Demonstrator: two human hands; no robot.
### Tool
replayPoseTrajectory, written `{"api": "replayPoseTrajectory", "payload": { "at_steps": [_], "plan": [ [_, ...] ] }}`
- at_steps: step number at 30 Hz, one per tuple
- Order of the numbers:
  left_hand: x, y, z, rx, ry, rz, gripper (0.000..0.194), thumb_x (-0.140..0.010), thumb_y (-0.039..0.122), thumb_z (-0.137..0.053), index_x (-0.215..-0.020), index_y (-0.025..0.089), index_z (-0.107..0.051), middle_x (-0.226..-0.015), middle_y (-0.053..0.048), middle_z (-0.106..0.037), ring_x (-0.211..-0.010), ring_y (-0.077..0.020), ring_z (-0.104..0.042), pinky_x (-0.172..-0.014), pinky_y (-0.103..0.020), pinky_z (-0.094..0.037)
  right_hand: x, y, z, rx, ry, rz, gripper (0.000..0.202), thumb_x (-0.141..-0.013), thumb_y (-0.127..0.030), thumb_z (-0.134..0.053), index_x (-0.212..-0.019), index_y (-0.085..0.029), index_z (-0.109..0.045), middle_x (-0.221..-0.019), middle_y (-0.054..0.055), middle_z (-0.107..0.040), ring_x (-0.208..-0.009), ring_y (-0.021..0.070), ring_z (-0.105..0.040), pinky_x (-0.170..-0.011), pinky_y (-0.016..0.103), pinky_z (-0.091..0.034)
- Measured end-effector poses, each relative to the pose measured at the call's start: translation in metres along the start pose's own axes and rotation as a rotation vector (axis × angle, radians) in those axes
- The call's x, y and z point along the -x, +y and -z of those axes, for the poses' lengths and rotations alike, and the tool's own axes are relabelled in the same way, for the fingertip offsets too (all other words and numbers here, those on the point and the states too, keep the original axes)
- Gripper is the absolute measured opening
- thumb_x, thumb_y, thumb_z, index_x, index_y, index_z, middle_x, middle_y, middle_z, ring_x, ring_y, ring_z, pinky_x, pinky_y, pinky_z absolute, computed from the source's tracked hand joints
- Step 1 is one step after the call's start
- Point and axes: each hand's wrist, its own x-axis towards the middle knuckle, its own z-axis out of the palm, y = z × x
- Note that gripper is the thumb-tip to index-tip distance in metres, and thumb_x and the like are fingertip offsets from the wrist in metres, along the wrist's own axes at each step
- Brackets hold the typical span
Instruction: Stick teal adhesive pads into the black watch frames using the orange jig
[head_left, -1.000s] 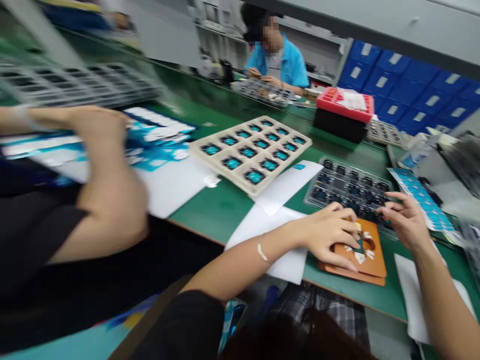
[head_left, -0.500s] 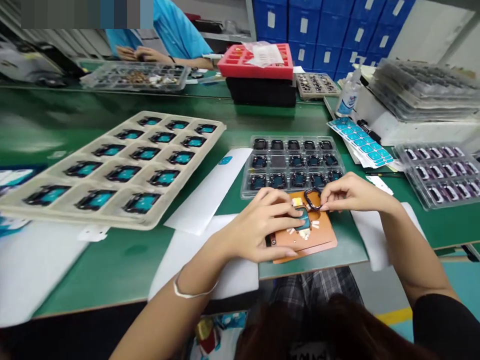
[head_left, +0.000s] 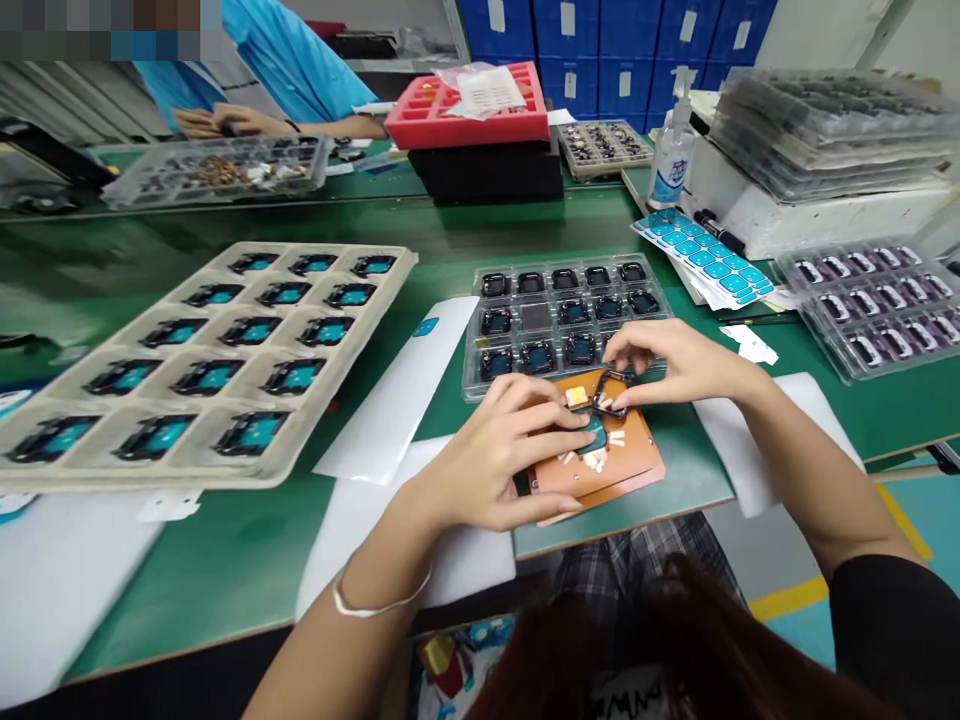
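An orange board [head_left: 626,458] lies near the table's front edge, with small white pieces [head_left: 596,460] and a yellow piece [head_left: 577,396] on it. My left hand [head_left: 502,455] rests over the board's left side, fingers spread, the fingertips touching a teal square part [head_left: 592,432]. My right hand [head_left: 664,370] pinches a black frame [head_left: 613,390] between thumb and fingers, tilted above the board's upper edge. Just behind the board, a clear tray [head_left: 471,345] holds several dark frames.
A large beige tray [head_left: 281,470] of black and teal parts fills the left. Blue sticker sheets [head_left: 705,258], a pump bottle [head_left: 671,165] and a clear tray [head_left: 847,365] are at right. Across the table, a person [head_left: 300,70] works behind a red tray [head_left: 469,120].
My right hand has shifted its hold on the black frame, which now stands more tilted. The view has turned slightly, and my left hand stays on the teal part.
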Motion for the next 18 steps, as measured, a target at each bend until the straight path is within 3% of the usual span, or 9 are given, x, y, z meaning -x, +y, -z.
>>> {"api": "replayPoseTrajectory", "payload": {
  "at_steps": [5, 11, 14, 18],
  "plan": [
    [-0.002, 0.000, -0.003, -0.066, 0.033, -0.033, 0.040, -0.093, 0.052, -0.056, -0.117, 0.022, -0.066, -0.108, -0.008, -0.071, -0.105, -0.0271, -0.052, -0.088, -0.044, -0.037, -0.005, -0.008, -0.019, 0.031, 0.040, -0.031, 0.045, -0.083, -0.050, -0.071, -0.106, -0.014, -0.060, -0.059, -0.008, -0.051, -0.052, 0.0096, -0.049, -0.056, 0.022, -0.037],
    [0.001, -0.004, -0.011, -0.198, 0.109, 0.030, 0.040, -0.099, 0.048, -0.044, -0.118, 0.020, -0.066, -0.107, -0.011, -0.072, -0.100, -0.0276, -0.052, -0.086, -0.046, -0.037, -0.002, -0.010, -0.014, -0.049, -0.018, 0.005, 0.026, -0.089, -0.039, -0.066, -0.094, -0.014, -0.072, -0.057, -0.004, -0.061, -0.050, 0.0083, -0.054, -0.055, 0.021, -0.038],
    [0.001, -0.004, -0.012, -0.208, 0.152, 0.061, 0.032, -0.099, 0.039, -0.047, -0.115, 0.020, -0.067, -0.104, -0.009, -0.072, -0.101, -0.0275, -0.051, -0.085, -0.045, -0.037, -0.002, -0.010, -0.013, -0.058, 0.002, -0.094, 0.021, -0.084, -0.036, -0.071, -0.081, -0.015, -0.071, -0.055, -0.003, -0.063, -0.049, 0.0085, -0.055, -0.054, 0.021, -0.037],
    [-0.002, -0.001, -0.011, -0.197, 0.200, -0.005, 0.021, -0.097, 0.032, -0.053, -0.102, 0.020, -0.069, -0.097, -0.007, -0.072, -0.096, -0.0248, -0.050, -0.084, -0.043, -0.039, -0.004, -0.011, -0.020, 0.115, 0.145, -0.223, 0.029, -0.083, -0.031, -0.070, -0.060, -0.016, -0.058, -0.049, -0.004, -0.056, -0.046, 0.0077, -0.049, -0.053, 0.023, -0.033]
  ]
}}
